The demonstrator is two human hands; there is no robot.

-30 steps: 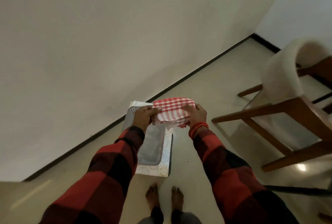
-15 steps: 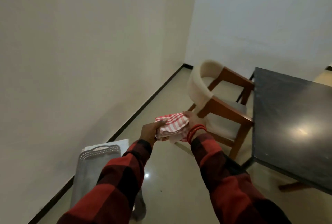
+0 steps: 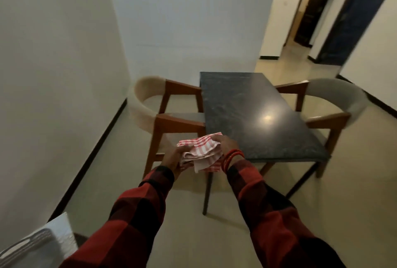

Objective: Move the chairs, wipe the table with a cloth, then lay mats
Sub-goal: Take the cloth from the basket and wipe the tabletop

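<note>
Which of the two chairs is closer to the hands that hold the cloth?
The chair on the left of the table, by the wall; the chair on the right stands across the table.

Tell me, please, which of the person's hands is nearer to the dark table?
The right hand: it grips the checked cloth just at the dark table's near corner. The left hand holds the cloth's other end, further out, before the left chair.
</note>
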